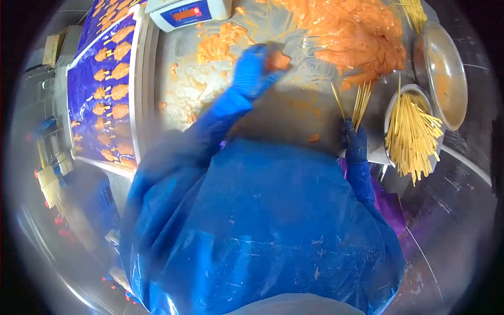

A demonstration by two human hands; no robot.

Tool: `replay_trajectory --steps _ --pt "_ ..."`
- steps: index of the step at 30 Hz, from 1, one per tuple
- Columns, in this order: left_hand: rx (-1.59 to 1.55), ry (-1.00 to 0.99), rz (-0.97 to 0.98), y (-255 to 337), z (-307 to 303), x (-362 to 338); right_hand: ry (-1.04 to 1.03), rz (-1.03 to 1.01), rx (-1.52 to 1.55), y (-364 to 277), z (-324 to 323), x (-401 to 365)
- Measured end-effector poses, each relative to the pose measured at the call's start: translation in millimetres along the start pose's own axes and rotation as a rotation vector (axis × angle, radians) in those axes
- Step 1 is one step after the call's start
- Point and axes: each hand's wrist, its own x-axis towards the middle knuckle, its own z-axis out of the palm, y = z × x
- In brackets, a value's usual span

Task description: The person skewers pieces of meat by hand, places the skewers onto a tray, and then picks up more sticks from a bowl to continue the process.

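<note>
My left hand (250, 72), in a blue glove, is closed round a piece of orange marinated meat (278, 61) above the metal table (283, 113). Near the table's front edge, my right hand (355, 140), also gloved, holds several thin wooden skewers (360, 105) pointing away from me, one of them apart from the bunch. A big pile of orange meat (357, 37) lies beyond both hands. Smaller scraps of meat (216, 44) are spread beyond my left hand. To the right of my right hand, a metal bowl (389, 118) is full of skewers (412, 134).
At the left stands a tray (137, 94) lined with purple sheet, bearing rows of skewered meat (119, 92). A digital scale (189, 13) sits at the back left. A large tilted metal bowl (449, 73) and more skewers (413, 13) are at the right.
</note>
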Motion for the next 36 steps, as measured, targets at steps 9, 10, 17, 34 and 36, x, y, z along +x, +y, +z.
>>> replay_trajectory --steps 9,10,17,34,36 --pt "-0.694 -0.322 -0.191 -15 25 1 0.113 -0.25 -0.228 48 -8 36" --pt "-0.835 -0.444 -0.092 -8 5 4 0.118 -0.25 -0.224 45 -8 35" --pt "-0.246 -0.282 -0.071 -42 -3 -24 0.002 -0.179 -0.093 40 -10 36" --pt "0.164 -0.322 0.348 -28 20 -120 0.033 -0.22 -0.44 3 18 21" --pt "0.146 -0.259 0.402 -22 1 -111 -0.102 -0.192 -0.334 -20 32 -2"
